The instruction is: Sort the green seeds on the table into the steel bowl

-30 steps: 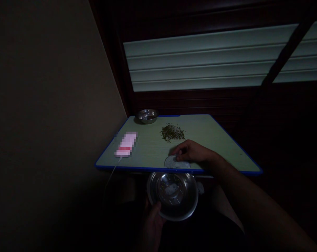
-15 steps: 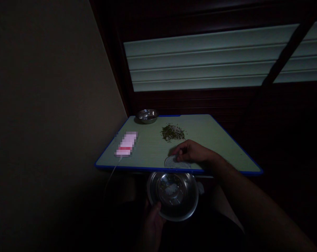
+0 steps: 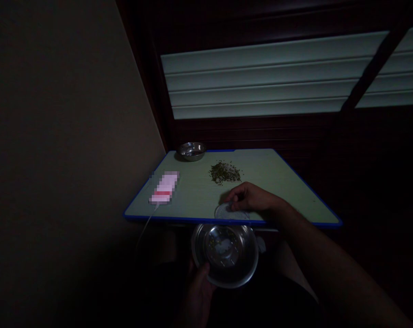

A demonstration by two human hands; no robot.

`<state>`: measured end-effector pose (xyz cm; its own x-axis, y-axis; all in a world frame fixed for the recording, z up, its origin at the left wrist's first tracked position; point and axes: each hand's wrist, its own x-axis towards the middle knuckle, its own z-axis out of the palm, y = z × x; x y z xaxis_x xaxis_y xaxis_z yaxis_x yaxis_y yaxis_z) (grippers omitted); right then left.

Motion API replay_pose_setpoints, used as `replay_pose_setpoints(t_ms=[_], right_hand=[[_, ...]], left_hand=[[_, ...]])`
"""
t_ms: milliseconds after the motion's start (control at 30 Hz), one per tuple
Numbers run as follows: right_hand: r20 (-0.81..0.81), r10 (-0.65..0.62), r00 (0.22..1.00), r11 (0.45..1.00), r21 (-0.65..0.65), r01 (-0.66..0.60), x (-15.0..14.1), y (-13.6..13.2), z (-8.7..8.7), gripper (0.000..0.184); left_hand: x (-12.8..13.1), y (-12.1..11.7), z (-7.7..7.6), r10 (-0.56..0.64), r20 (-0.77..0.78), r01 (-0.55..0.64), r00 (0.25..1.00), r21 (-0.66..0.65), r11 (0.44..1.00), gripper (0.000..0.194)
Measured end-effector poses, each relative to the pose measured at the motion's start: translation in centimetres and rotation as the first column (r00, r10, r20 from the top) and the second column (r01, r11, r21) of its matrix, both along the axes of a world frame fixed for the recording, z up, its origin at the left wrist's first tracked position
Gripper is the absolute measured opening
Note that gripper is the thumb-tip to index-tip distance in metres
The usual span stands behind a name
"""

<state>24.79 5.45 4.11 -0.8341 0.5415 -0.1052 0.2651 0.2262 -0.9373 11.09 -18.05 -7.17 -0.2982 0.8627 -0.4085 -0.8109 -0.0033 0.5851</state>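
My left hand (image 3: 200, 284) grips the near left rim of a shiny metal bowl (image 3: 242, 269), its thumb over the edge. The bowl is tilted toward me just below the table's front edge, with small yellowish bits and a pale patch inside. Above it, my right hand (image 3: 245, 197) is closed on a pale, flat, round disc (image 3: 227, 211) that lies at the table's front edge. What the disc is I cannot make out in the dim light. A loose pile of small greenish-brown grains (image 3: 224, 173) lies on the table just beyond my right hand.
The pale table (image 3: 189, 196) has a blue rim. A smaller metal bowl (image 3: 192, 151) stands at its back left corner. On the left lies a lit phone (image 3: 164, 187), blurred out, with a white cable (image 3: 147, 224) hanging over the edge. A wall (image 3: 90, 114) closes off the left side.
The disc under my right hand has shifted very slightly to the right, and the fingers with it. My left hand and the bowl stay where they were.
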Motion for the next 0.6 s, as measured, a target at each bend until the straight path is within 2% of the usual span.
replay_pose_setpoints(t_ms=[167,267,333,433,500,600], right_hand=[[-0.039,-0.059,0.997,0.998,0.001,0.059,0.1,0.1,-0.3,0.047],[-0.122,-0.208,0.971,0.978,-0.018,0.207,0.1,0.6,-0.6,0.051],[-0.171,-0.356,0.919,0.931,0.017,0.364,0.1,1.1,-0.7,0.044],[-0.223,-0.535,0.815,0.800,0.177,0.573,0.3,2.0,-0.8,0.028],[-0.227,-0.574,0.787,0.723,0.310,0.617,0.4,2.3,-0.9,0.020],[-0.176,-0.563,0.808,0.681,0.455,0.574,0.4,2.4,-1.1,0.015]], left_hand=[[0.0,-0.1,-0.1,0.010,0.014,-0.010,1.000,-0.004,1.000,0.078],[0.0,-0.2,-0.2,0.009,0.028,-0.010,1.000,0.012,1.000,0.078],[0.0,-0.3,-0.3,0.003,0.026,-0.003,1.000,0.016,1.000,0.077],[0.0,-0.3,-0.2,-0.003,0.018,0.003,1.000,0.004,1.000,0.075],[0.0,-0.3,-0.1,-0.008,0.017,0.008,1.000,-0.007,1.000,0.075],[0.0,-0.2,0.1,-0.006,0.020,0.006,1.000,-0.014,1.000,0.075]])
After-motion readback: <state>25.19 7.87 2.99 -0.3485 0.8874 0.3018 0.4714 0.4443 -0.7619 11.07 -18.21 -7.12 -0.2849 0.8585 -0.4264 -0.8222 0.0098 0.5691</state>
